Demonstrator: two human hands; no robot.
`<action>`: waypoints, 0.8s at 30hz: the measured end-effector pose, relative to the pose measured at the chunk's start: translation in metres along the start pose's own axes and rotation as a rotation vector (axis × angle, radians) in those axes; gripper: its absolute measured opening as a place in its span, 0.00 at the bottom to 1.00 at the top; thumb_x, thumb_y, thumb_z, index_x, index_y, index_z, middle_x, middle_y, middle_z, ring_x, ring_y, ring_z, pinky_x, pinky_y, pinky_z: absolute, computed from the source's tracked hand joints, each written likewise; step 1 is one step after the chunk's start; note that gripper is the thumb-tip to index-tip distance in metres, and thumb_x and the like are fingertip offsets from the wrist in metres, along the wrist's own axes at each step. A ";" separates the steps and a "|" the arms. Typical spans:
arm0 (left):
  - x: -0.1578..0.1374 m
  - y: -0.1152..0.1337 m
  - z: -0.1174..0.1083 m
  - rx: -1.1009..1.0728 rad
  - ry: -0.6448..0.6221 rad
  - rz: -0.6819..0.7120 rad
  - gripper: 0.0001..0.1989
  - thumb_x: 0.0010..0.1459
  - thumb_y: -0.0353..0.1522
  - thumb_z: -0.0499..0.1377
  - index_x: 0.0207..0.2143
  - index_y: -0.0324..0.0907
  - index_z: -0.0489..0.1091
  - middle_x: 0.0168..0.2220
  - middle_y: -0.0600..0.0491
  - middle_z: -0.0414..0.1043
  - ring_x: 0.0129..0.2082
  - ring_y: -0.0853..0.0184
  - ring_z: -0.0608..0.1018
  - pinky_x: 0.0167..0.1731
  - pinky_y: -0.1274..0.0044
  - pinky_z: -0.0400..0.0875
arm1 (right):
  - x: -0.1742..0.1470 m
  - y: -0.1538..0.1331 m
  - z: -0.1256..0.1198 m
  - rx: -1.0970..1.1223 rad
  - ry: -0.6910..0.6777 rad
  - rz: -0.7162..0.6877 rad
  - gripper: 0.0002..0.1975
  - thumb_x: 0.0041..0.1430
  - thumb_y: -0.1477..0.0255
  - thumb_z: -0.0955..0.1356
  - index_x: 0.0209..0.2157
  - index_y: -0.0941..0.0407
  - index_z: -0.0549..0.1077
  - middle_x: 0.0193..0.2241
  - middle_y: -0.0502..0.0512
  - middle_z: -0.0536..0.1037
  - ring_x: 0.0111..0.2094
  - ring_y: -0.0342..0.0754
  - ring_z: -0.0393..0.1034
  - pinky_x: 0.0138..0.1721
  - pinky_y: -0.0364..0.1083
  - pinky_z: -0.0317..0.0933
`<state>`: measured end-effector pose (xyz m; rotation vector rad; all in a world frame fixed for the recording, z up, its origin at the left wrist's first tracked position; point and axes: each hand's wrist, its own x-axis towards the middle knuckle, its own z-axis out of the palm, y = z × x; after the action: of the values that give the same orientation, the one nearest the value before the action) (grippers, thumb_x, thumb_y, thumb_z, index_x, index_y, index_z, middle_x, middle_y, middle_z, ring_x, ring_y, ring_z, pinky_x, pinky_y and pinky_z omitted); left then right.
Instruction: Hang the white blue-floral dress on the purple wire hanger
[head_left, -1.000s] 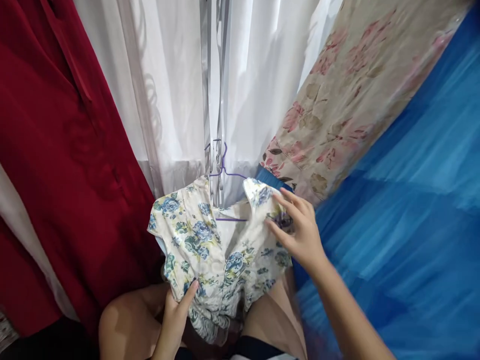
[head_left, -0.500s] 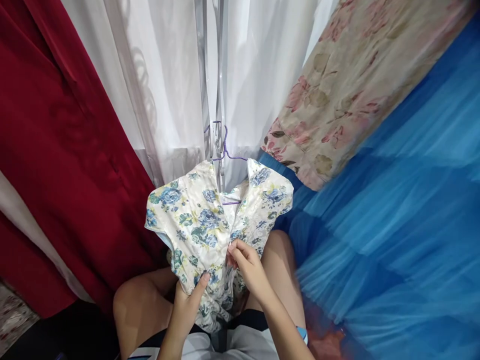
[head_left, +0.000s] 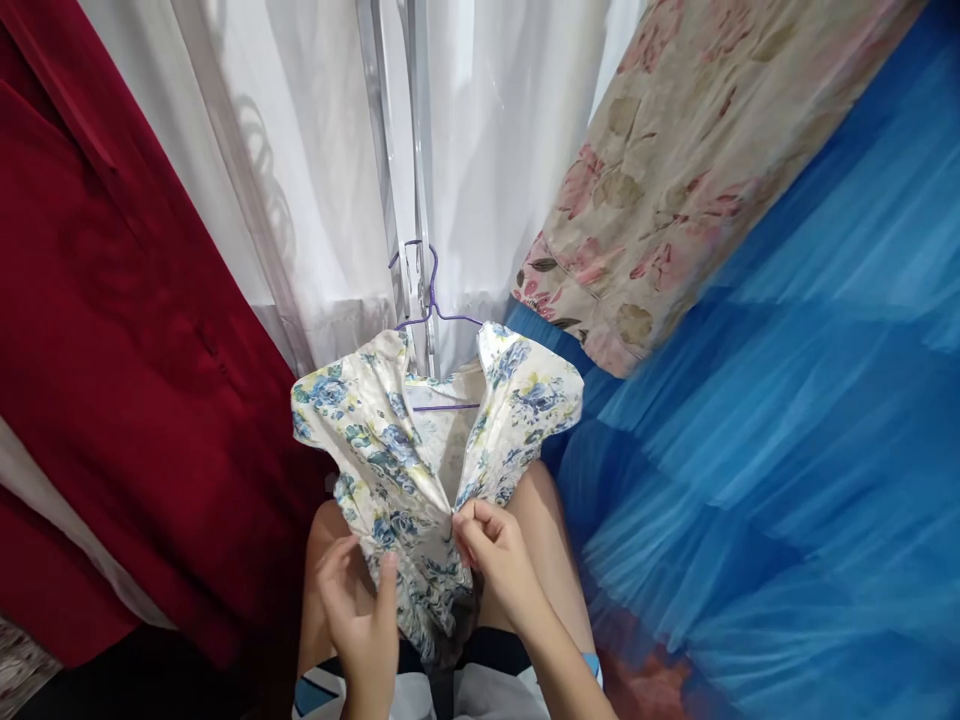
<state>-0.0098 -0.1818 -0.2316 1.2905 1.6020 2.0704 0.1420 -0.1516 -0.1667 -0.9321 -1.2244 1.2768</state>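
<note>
A white dress with blue flowers and green leaves (head_left: 390,450) hangs on a purple wire hanger (head_left: 435,300) between my knees. Its front gapes in a long V, and the hanger's lower bar shows inside the neck. At the bottom of that V, my right hand (head_left: 499,550) pinches what looks like the zipper pull, mostly hidden by the fingertips. My left hand (head_left: 364,625) is beside the dress's lower left side, thumb and fingers apart, gripping nothing.
White curtain-like fabric (head_left: 315,150) and pale ribbons hang behind the hanger. Dark red cloth (head_left: 135,350) drapes on the left. On the right are a beige floral fabric (head_left: 622,240) and a blue tulle skirt (head_left: 750,450). My legs (head_left: 544,530) flank the dress.
My left hand has let go of the dress and opened, shifting slightly down and left. My right hand has moved a little down, and the V opening is longer and wider.
</note>
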 end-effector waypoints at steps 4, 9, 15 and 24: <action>0.001 0.011 0.031 0.091 -0.461 0.153 0.09 0.61 0.32 0.58 0.44 0.42 0.68 0.43 0.46 0.72 0.46 0.60 0.75 0.46 0.69 0.70 | -0.007 -0.003 0.007 0.030 -0.074 0.063 0.15 0.60 0.66 0.67 0.21 0.55 0.63 0.11 0.44 0.66 0.12 0.38 0.53 0.18 0.40 0.45; 0.008 0.022 0.046 0.032 -0.536 0.171 0.06 0.64 0.30 0.56 0.31 0.42 0.65 0.29 0.53 0.68 0.32 0.67 0.73 0.37 0.75 0.68 | 0.001 -0.023 -0.004 -0.102 -0.027 -0.006 0.13 0.60 0.66 0.68 0.24 0.57 0.68 0.15 0.47 0.71 0.15 0.38 0.61 0.19 0.39 0.52; 0.011 0.037 0.036 0.099 -0.655 0.198 0.07 0.63 0.28 0.55 0.30 0.42 0.65 0.31 0.53 0.68 0.35 0.66 0.73 0.37 0.76 0.65 | 0.052 -0.070 -0.020 -0.032 -0.091 0.046 0.11 0.58 0.66 0.67 0.26 0.58 0.71 0.14 0.46 0.71 0.12 0.38 0.60 0.13 0.37 0.51; 0.036 0.043 0.040 0.348 -0.747 0.260 0.07 0.59 0.23 0.53 0.30 0.44 0.64 0.33 0.52 0.70 0.35 0.63 0.73 0.36 0.74 0.64 | 0.138 -0.147 -0.008 -0.002 -0.185 0.256 0.07 0.53 0.78 0.67 0.23 0.64 0.73 0.14 0.50 0.70 0.13 0.35 0.59 0.11 0.35 0.49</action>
<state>0.0128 -0.1484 -0.1760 2.1483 1.5021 1.1669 0.1610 -0.0312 -0.0051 -1.0139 -1.2773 1.5939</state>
